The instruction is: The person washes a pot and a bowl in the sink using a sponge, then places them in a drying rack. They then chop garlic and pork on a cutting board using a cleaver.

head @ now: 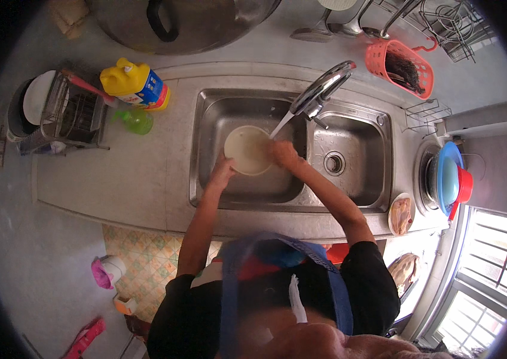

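Note:
A pale round bowl (248,152) is over the left basin (208,116) of a stainless steel double sink. Whitish, cloudy contents fill the inside of the bowl. My left hand (223,170) grips its lower left rim, thumb on the near edge. At the right rim is my right hand (286,155), blurred, with its fingers curled; whether they grasp anything is unclear. From the chrome faucet (323,89) a stream of water (281,124) runs down to the bowl's right edge, just above my right hand.
A yellow jug (134,85) and a green pump bottle (136,121) stand left of the sink, near a wire dish rack (76,112). To the right are the smaller basin (352,134), a plate of raw meat (400,214) and stacked basins (448,179). A coral basket (399,69) hangs behind.

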`<state>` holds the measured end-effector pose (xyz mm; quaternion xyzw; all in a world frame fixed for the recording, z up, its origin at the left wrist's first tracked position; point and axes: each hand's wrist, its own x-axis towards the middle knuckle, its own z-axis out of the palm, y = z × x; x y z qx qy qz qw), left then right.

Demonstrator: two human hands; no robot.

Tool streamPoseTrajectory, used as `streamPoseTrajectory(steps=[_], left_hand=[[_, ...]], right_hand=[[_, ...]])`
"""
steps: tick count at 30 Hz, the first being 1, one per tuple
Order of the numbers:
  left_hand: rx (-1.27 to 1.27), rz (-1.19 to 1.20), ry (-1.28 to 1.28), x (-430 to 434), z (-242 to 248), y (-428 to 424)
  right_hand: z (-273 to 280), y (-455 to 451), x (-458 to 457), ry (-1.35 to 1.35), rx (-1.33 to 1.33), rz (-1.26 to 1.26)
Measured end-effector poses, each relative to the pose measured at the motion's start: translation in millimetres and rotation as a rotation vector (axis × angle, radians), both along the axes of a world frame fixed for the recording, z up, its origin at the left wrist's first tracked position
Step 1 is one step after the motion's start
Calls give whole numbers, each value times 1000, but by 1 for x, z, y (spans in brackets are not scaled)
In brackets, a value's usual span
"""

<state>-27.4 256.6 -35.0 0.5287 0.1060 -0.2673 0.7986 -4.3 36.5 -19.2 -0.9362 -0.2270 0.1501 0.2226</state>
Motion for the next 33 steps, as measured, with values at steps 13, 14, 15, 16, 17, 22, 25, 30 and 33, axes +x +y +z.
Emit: streamPoseTrajectory(steps=[13, 14, 15, 16, 17, 22, 25, 30, 33], left_hand=[[-232, -124, 233, -8, 6, -24], [-293, -92, 251, -15, 17, -33], [-273, -104, 219, -18, 17, -36], [-253, -115, 188, -21, 18, -38], [-232, -127, 158, -22, 18, -39], [-112, -199, 78, -14, 14, -41], [-14, -137, 65, -17, 16, -39], [169, -150, 11, -10, 33, -37], [63, 68, 24, -5, 7, -32]], right_hand=[[18, -3, 23, 112, -51, -365], [16, -7, 20, 102, 6, -388], [13, -13, 15, 93, 64, -407], [8, -16, 11, 84, 121, -427], [2, -15, 5, -50, 38, -420], [-24, 5, -12, -744, 240, -68], [11, 40, -24, -570, 127, -215], [-22, 0, 14, -412, 355, -450], [-26, -43, 13, -115, 823, -747]])
